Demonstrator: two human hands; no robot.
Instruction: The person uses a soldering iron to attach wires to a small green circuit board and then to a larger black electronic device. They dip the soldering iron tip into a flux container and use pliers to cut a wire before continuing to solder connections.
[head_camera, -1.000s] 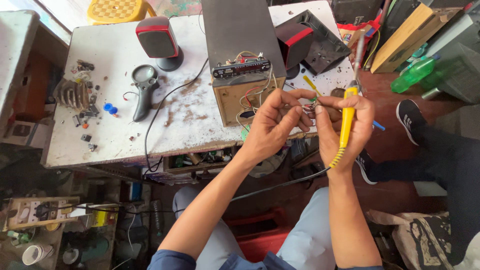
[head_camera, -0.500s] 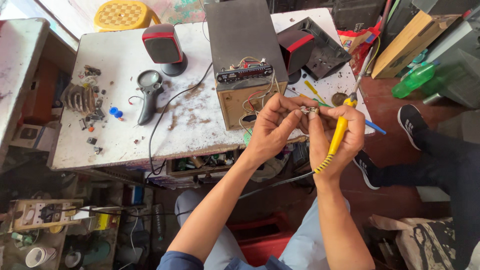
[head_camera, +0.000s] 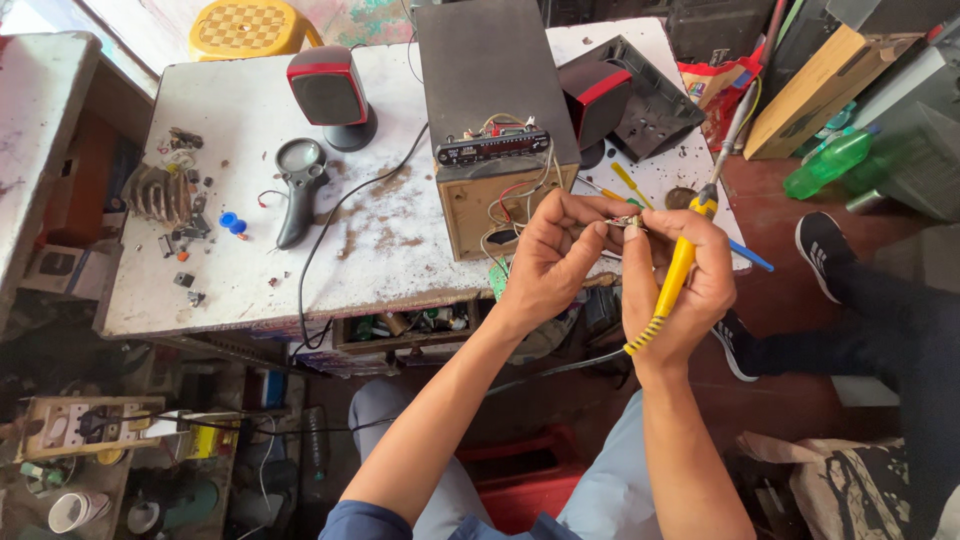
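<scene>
Over a stained white workbench (head_camera: 400, 250), left hand (head_camera: 550, 265) pinches a small part (head_camera: 628, 221), right hand (head_camera: 690, 285) grips a yellow soldering iron (head_camera: 680, 265).

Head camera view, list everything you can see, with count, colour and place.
soldering iron: 1, yellow handle, in right hand
small metal part: 1, silvery, pinched between both hands' fingertips
speaker box: 1, dark with wooden front, table centre, wires hanging out
small speakers: 2, red and black, either side of the box
magnifier: 1, black, table left
table: 1, white, stained
stool: 1, yellow, beyond table
bottle: 1, green, right
left hand: 1, at the part
right hand: 1, gripping the iron
</scene>
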